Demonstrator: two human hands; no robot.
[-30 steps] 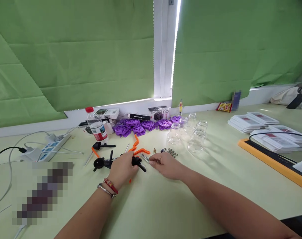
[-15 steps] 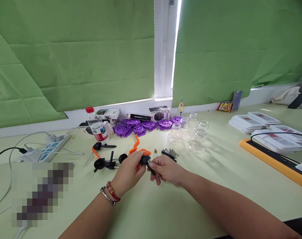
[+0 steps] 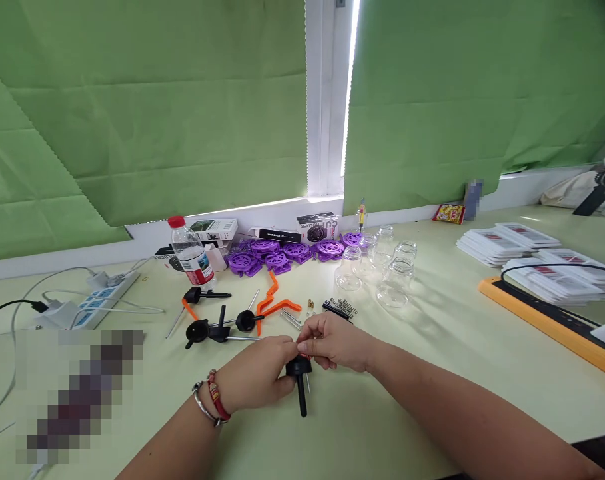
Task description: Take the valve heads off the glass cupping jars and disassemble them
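Observation:
My left hand [image 3: 255,380] and my right hand [image 3: 335,341] meet over the near middle of the pale green table [image 3: 382,400]. Between them they hold a small black plastic part [image 3: 299,380] with a round head and a stem pointing down. A thin metal pin shows beside the stem, under my right fingers. Just beyond the hands lie orange curved pieces [image 3: 272,305], loose metal pins [image 3: 290,318] and more black parts [image 3: 217,328].
Purple round parts [image 3: 282,252], a water bottle [image 3: 188,253] and small boxes [image 3: 317,227] stand at the back. Clear glass jars [image 3: 392,273] sit right of centre. A power strip with cables [image 3: 97,299] lies left. Stacked cards [image 3: 527,250] and an orange-edged tray [image 3: 547,319] are right.
Both hands have drawn back toward me and lifted the black part off the pile. The orange piece that was by my left hand now lies on the table.

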